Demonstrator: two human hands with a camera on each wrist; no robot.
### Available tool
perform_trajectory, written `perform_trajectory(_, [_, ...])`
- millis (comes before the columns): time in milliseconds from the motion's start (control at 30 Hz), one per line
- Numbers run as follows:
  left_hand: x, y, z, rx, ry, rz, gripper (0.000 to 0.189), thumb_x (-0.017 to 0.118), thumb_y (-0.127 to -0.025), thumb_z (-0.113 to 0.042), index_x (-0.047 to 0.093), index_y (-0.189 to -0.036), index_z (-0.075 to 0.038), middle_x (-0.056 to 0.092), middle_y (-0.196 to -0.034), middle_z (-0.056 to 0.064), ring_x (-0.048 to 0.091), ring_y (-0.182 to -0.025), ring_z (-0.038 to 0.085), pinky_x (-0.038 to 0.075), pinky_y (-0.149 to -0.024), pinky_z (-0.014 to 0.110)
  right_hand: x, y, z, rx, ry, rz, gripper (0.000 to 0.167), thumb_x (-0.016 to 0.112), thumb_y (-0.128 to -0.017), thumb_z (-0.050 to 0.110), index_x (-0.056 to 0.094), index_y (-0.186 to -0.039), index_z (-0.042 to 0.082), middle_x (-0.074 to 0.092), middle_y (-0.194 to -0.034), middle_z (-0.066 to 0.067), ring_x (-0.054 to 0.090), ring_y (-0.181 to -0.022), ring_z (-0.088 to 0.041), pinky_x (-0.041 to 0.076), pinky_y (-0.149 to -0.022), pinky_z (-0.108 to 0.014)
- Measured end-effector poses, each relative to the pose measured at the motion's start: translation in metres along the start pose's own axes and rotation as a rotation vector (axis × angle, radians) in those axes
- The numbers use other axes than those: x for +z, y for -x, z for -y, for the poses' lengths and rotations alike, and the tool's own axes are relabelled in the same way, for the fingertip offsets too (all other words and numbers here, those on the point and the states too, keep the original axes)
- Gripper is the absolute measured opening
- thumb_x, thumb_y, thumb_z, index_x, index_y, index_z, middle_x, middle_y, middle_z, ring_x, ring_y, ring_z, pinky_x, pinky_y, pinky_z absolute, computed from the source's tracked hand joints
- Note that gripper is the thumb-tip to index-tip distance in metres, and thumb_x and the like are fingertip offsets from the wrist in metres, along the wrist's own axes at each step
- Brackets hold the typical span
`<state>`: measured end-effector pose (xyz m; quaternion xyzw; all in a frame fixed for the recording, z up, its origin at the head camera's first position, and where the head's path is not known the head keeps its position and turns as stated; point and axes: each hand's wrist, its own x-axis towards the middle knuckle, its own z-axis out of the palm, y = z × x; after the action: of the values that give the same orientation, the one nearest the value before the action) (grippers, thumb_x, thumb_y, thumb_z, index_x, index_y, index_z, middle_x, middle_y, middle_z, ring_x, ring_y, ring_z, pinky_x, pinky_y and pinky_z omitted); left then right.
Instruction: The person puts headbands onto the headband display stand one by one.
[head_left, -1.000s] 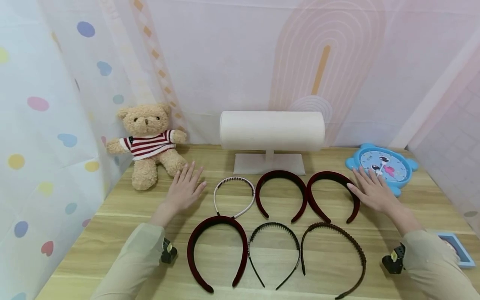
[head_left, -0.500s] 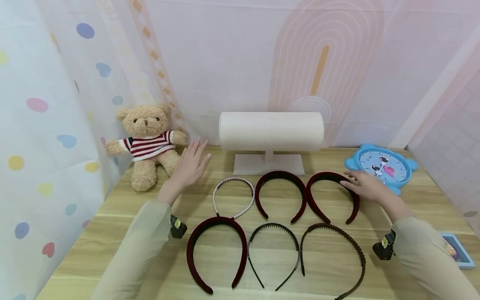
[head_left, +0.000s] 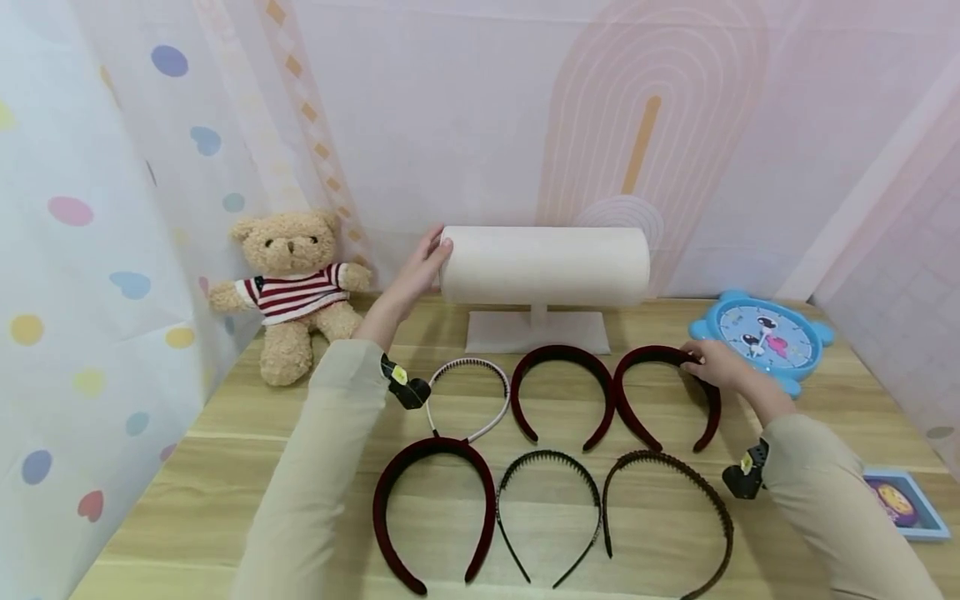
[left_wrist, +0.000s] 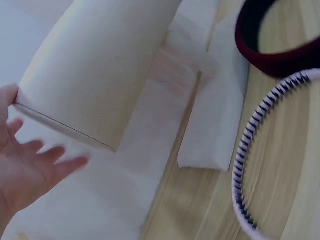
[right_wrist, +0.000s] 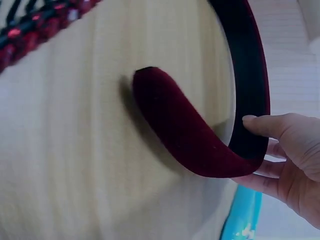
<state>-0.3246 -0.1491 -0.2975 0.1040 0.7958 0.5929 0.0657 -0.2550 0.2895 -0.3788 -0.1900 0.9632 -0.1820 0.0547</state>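
In the head view my left hand is at the left end of a white padded roll stand. The left wrist view has its thumb touching the roll's end edge, the other fingers loosely spread below. My right hand pinches the dark red velvet headband at the right of the back row. In the right wrist view the thumb presses its black inner side, with fingers behind the outside. Another velvet headband and a thin white toothed one lie to its left.
In front lie a large velvet headband, a thin black toothed one and a brown braided one. A teddy bear sits back left. A blue clock and a blue-framed picture lie on the right.
My left hand has risen from the table beside the bear to the roll's left end. My right hand has moved left off the clock and taken hold of the right velvet headband.
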Motion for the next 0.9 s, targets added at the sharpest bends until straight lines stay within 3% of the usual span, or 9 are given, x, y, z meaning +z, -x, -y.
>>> perform_trajectory(133, [0.001, -0.001, 0.000, -0.066, 0.167, 0.013, 0.058, 0.035, -0.097, -0.040, 0.007, -0.147, -0.033, 0.006, -0.155, 0.002, 0.012, -0.141, 0.032, 0.028, -0.104, 0.057, -0.014, 0.003, 0.001, 0.013, -0.024, 0.015, 0.032, 0.054, -0.087, 0.003, 0.050, -0.109, -0.021, 0.058, -0.094, -0.036, 0.058, -0.083, -0.043, 0.050, -0.067, -0.045])
perform_trajectory(300, [0.001, -0.002, 0.001, -0.092, 0.247, -0.014, 0.056, 0.038, -0.097, -0.039, 0.012, -0.146, -0.036, 0.010, -0.154, 0.001, 0.014, -0.141, 0.029, 0.028, -0.105, 0.056, -0.032, 0.004, 0.002, 0.107, -0.105, 0.047, 0.040, 0.051, -0.089, 0.005, 0.042, -0.118, -0.022, 0.052, -0.104, -0.042, 0.063, -0.074, -0.036, 0.054, -0.057, -0.038])
perform_trajectory(567, [0.002, -0.003, 0.002, -0.093, 0.276, -0.037, 0.054, 0.039, -0.096, -0.038, 0.016, -0.145, -0.037, 0.013, -0.154, -0.001, 0.019, -0.140, 0.027, 0.028, -0.105, 0.056, -0.051, 0.003, 0.003, 0.208, -0.229, 0.022, 0.046, 0.051, -0.091, 0.011, 0.037, -0.123, -0.020, 0.046, -0.113, -0.045, 0.065, -0.072, -0.032, 0.055, -0.060, -0.039])
perform_trajectory(633, [0.004, 0.001, -0.004, -0.098, 0.275, -0.031, 0.055, 0.039, -0.097, -0.036, 0.015, -0.146, -0.035, 0.012, -0.154, 0.000, 0.019, -0.140, 0.026, 0.028, -0.105, 0.055, -0.054, 0.003, 0.004, 0.245, -0.274, -0.003, 0.050, 0.052, -0.091, 0.014, 0.036, -0.126, -0.018, 0.043, -0.117, -0.046, 0.066, -0.073, -0.031, 0.055, -0.062, -0.040])
perform_trajectory(800, [0.008, 0.012, -0.016, -0.109, 0.270, -0.014, 0.056, 0.036, -0.097, -0.032, 0.011, -0.147, -0.030, 0.010, -0.154, 0.003, 0.016, -0.141, 0.026, 0.027, -0.106, 0.054, -0.062, 0.000, 0.013, 0.321, -0.412, -0.095, 0.060, 0.055, -0.090, 0.022, 0.032, -0.131, -0.015, 0.039, -0.122, -0.044, 0.064, -0.069, -0.012, 0.056, -0.066, -0.038])
perform_trajectory(900, [0.008, 0.013, -0.015, -0.108, 0.270, -0.017, 0.056, 0.037, -0.097, -0.032, 0.011, -0.147, -0.030, 0.011, -0.154, 0.004, 0.016, -0.141, 0.025, 0.027, -0.106, 0.053, -0.067, -0.004, 0.021, 0.371, -0.458, -0.138, 0.067, 0.057, -0.089, 0.030, 0.031, -0.134, -0.012, 0.039, -0.125, -0.041, 0.059, -0.065, -0.001, 0.056, -0.066, -0.035])
